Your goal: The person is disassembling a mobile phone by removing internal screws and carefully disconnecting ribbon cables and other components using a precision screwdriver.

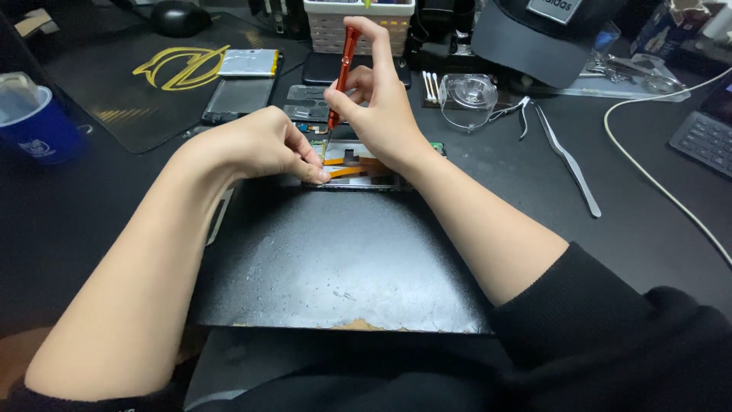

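A dark surface [656, 229] carries everything, and on it, nearest the person, lies a large black work mat [335, 267], scuffed and worn at its front edge. At the mat's far edge sits an opened device [358, 164] with orange ribbon cables showing, half hidden behind both hands. To the left lies a black pad with a yellow emblem [152, 84], with a blue cup [38, 126] at its near left corner and a dark glass panel [238, 98] and a silvery flat battery [248, 62] on its right side. A grey cap [534, 38] rests at the far right, a white cable [656, 175] curves past it, and a keyboard corner [705, 137] shows at the edge. Long metal tweezers [568, 160] and a clear round spool [467, 95] lie right of the device, well apart from it. The right hand [381, 107] has its grip clenched around a red screwdriver [343, 72], held nearly upright, tip down on the device. The left hand [263, 145] pinches at an orange ribbon, fingertips pressed together on the device's left side.
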